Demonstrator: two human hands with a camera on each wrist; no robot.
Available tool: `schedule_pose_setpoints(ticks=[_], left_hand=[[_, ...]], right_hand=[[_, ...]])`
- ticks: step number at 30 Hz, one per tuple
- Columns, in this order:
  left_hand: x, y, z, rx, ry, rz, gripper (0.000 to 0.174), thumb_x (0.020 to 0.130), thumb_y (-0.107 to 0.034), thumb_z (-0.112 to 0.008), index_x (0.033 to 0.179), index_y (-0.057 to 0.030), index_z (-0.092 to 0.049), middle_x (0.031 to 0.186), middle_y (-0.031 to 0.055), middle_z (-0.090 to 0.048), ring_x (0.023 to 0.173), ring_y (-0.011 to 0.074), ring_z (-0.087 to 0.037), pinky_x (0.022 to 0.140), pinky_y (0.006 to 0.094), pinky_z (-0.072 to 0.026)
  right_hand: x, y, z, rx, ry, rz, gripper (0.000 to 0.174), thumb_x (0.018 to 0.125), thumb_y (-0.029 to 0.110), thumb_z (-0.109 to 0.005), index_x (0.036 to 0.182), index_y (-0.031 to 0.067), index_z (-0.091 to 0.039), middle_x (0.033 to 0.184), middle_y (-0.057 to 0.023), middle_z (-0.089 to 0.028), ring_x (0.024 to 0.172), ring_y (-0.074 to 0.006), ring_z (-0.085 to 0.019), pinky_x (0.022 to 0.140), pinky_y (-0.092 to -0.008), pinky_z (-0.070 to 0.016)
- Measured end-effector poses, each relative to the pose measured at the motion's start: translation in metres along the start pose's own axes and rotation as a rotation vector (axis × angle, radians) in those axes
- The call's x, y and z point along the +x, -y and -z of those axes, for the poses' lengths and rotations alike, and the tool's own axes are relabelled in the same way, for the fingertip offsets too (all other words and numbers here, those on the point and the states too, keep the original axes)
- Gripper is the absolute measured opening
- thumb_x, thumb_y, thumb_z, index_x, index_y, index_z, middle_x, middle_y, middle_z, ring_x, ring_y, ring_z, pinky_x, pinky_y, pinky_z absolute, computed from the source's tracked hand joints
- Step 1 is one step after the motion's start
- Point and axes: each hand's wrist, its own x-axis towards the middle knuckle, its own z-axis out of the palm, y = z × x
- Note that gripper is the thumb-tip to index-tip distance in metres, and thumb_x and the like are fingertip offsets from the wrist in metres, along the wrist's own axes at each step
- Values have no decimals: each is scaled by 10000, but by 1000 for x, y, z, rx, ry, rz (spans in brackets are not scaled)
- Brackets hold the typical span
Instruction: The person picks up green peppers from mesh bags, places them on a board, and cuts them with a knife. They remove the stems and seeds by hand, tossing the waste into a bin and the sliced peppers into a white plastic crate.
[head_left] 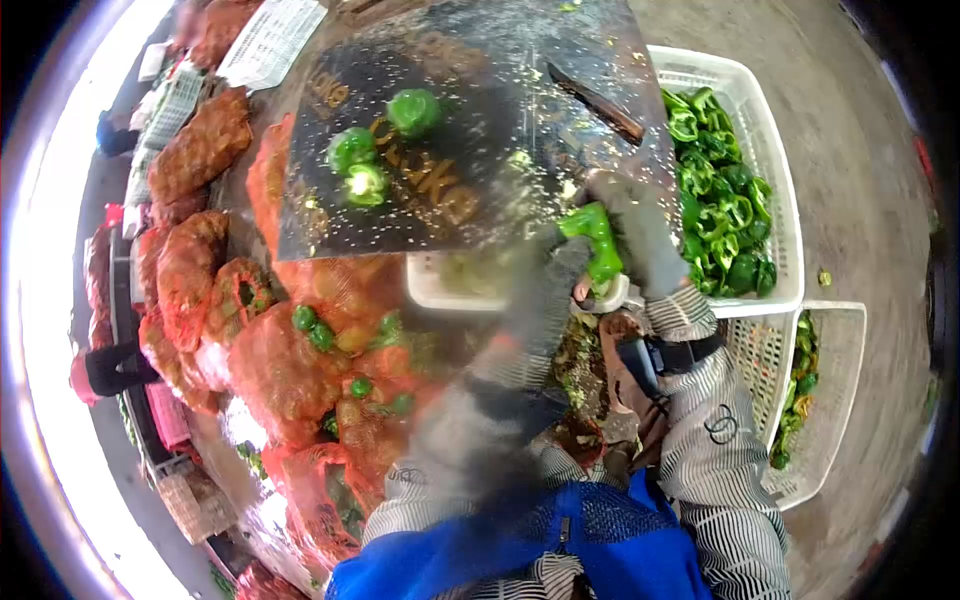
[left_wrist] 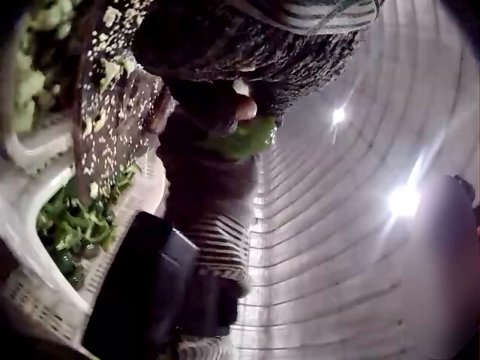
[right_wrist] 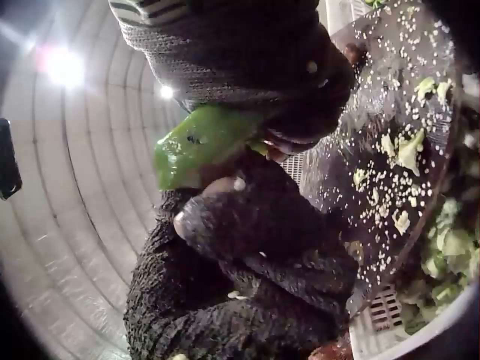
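A green bell pepper [head_left: 597, 240] is between my two gloved hands, near the board's front edge. My right hand [head_left: 635, 225] grips it from the right, and in the right wrist view the pepper [right_wrist: 202, 146] juts out under that hand's palm [right_wrist: 255, 67]. My left hand [head_left: 558, 275], blurred in the head view, holds it from the other side; its curled fingers and bare thumb tip show close against the pepper in the right wrist view. Part of the pepper is hidden by the gloves. On the dark board [head_left: 470, 120] lie three green peppers [head_left: 414, 112], left of my hands, among scattered seeds.
A long dark strip [head_left: 597, 103] lies on the board's right side. White baskets [head_left: 785, 200] at the right hold cut green peppers [head_left: 725, 200]. Below the board's edge is a white tub [head_left: 430, 290] of pale scraps. Red mesh sacks [head_left: 285, 370] are piled at the left.
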Motion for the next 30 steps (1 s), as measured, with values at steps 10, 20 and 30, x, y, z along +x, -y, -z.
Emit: schedule_pose_setpoints(ticks=[10,20,30], left_hand=[[85,26,148,187,-487,-312,477,793,-228,-771,1186,-43,-574,1114,160,-615,1042,300,-588,951,373,-471],[153,110,273,1026,-595,27,429,839,-398,-658,1128,-87,-603,1046,212,-649,1003,398,-614,859,442,-488],[118,67,74,1127,-224,-160,445,889,-308,-544,1249,-48,-566,1268,192,-579,1184,343,-542,1012,441,-424]], right_hand=[[5,12,152,-998,-849,313,256,931,222,-568,1120,61,-630,1115,-152,-629,1009,-317,-617,880,-397,-464],[10,-1,86,-974,-419,468,258,885,208,-628,1100,65,-637,1068,-160,-639,1028,-323,-594,907,-423,-461],[-9,-11,-15,-723,102,128,527,893,175,-564,1377,25,-418,1272,-246,-543,1164,-358,-553,1012,-432,-436]])
